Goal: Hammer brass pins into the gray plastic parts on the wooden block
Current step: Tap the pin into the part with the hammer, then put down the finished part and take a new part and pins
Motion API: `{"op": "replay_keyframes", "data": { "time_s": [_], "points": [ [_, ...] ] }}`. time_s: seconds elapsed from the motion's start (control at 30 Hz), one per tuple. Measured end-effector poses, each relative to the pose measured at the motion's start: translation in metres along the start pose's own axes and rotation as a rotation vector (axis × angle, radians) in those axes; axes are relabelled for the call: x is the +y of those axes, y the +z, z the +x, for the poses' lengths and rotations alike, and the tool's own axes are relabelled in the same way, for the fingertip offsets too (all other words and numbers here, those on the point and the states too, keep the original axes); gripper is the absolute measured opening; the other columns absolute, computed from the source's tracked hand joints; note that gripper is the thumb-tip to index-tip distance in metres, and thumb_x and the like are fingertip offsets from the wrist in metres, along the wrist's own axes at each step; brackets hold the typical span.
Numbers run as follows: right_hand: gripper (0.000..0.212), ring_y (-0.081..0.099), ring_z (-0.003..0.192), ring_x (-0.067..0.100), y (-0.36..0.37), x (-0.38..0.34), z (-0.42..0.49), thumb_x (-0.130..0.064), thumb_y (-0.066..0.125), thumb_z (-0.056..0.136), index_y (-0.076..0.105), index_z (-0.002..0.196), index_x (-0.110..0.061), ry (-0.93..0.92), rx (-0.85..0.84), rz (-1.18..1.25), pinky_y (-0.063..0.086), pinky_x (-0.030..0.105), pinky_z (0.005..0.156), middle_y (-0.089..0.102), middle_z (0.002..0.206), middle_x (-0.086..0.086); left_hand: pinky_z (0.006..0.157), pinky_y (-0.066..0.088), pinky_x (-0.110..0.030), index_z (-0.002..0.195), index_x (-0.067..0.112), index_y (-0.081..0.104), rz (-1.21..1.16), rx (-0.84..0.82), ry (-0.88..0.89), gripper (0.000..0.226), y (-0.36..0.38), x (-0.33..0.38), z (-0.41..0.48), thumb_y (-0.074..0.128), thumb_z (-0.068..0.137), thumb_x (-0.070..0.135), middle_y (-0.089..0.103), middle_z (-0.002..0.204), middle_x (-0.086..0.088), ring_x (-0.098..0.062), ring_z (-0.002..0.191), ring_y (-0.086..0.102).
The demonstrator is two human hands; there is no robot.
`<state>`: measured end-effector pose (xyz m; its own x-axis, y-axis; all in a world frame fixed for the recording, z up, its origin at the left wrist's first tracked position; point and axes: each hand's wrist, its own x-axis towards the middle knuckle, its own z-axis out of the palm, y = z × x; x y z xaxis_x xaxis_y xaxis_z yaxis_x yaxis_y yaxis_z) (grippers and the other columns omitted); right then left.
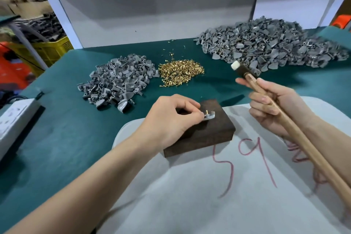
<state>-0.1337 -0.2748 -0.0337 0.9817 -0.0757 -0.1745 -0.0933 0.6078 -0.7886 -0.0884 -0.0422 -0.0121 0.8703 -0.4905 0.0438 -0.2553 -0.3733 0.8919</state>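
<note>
Wooden block: we see the dark wooden block [205,129] lying partly on the green surface [66,138] and partly on a white sheet [209,195] with red marks.
Gray plastic part: one gray plastic part [210,116] lies on top of the block, near its far edge.
Brass pin: a brass pin [206,112] stands upright in this part.
Left hand: the left hand [171,119] rests on the block; its fingers [195,115] are pinching the left end of the part.
Right hand: the right hand [275,106] is to the right of the block and above it, and we see its fingers curled around the wooden handle of the hammer [303,143].
Hammer head: the hammer head [244,71] is in the air, beyond the block and to its right, and it touches nothing.
Pin pile: loose brass pins [180,72] lie in a heap beyond the block.
Part piles: a small heap of gray parts [117,81] is beyond the block to the left, a large heap [266,43] is far beyond to the right.
Power strip: a white power strip [13,118] is well to the left of the block.
</note>
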Motion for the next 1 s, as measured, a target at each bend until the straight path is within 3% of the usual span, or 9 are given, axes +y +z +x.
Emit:
{"op": "replay_keyframes", "data": {
  "time_s": [0.13,0.27,0.4,0.57,0.7,0.87,1.0],
  "points": [
    [0.044,0.027,0.027,0.003,-0.001,0.0,0.0,-0.029,0.047,0.083,0.058,0.12,-0.009,-0.004,0.007,0.005,0.029,0.017,0.034,0.032,0.042,-0.006,0.063,0.034,-0.002,0.061,0.018,0.071,0.016,-0.001,0.0,0.018,-0.001,0.0,-0.001,0.072,0.079,0.015,0.067,0.096,0.015,0.01,0.072,0.055],
    [0.045,0.027,0.027,0.002,0.0,0.001,-0.002,-0.029,0.048,0.082,0.057,0.121,-0.009,-0.008,0.01,-0.005,0.028,0.017,0.035,0.032,0.043,-0.006,0.072,0.036,-0.014,0.061,0.023,0.071,0.044,-0.002,-0.016,0.019,0.0,0.0,-0.002,0.072,0.079,0.019,0.067,0.098,0.019,0.006,0.078,0.055],
    [0.045,0.027,0.028,0.002,0.0,0.002,-0.002,-0.029,0.048,0.082,0.057,0.121,-0.009,-0.014,0.014,-0.01,0.027,0.017,0.036,0.033,0.043,-0.007,0.072,0.036,-0.013,0.063,0.022,0.072,0.055,-0.005,-0.014,0.017,0.0,0.001,-0.002,0.072,0.079,0.019,0.067,0.097,0.019,0.007,0.077,0.054],
    [0.044,0.027,0.027,0.003,0.0,0.004,-0.003,-0.029,0.048,0.082,0.057,0.12,-0.009,-0.024,0.022,-0.047,0.025,0.018,0.036,0.033,0.043,-0.007,0.086,0.043,-0.026,0.063,0.025,0.066,0.111,0.04,0.027,0.018,0.001,0.0,-0.004,0.071,0.079,0.021,0.068,0.096,0.02,-0.001,0.088,0.059],
    [0.043,0.026,0.027,0.003,0.001,0.004,-0.002,-0.029,0.047,0.084,0.057,0.12,-0.009,-0.022,0.027,-0.068,0.023,0.018,0.035,0.033,0.043,-0.006,0.077,0.046,-0.02,0.068,0.023,0.06,0.111,0.121,0.107,0.015,0.002,-0.001,-0.005,0.068,0.079,0.017,0.071,0.088,0.014,-0.002,0.084,0.063],
    [0.045,0.027,0.028,0.003,0.0,0.005,-0.001,-0.028,0.048,0.081,0.056,0.121,-0.007,-0.025,0.037,-0.04,0.025,0.017,0.035,0.034,0.046,-0.006,0.079,0.05,-0.033,0.072,0.015,0.063,0.088,0.157,0.099,0.009,-0.008,-0.005,0.001,0.069,0.078,0.013,0.071,0.074,0.003,-0.016,0.078,0.066],
    [0.046,0.03,0.03,0.003,0.002,0.007,0.002,-0.021,0.051,0.08,0.049,0.122,-0.003,-0.022,0.06,0.051,0.03,0.018,0.034,0.035,0.049,-0.005,0.057,0.041,-0.019,0.073,0.012,0.062,0.037,0.155,-0.042,0.01,-0.031,-0.008,0.023,0.068,0.082,0.013,0.07,0.071,-0.01,-0.01,0.058,0.055]
  ]
}}
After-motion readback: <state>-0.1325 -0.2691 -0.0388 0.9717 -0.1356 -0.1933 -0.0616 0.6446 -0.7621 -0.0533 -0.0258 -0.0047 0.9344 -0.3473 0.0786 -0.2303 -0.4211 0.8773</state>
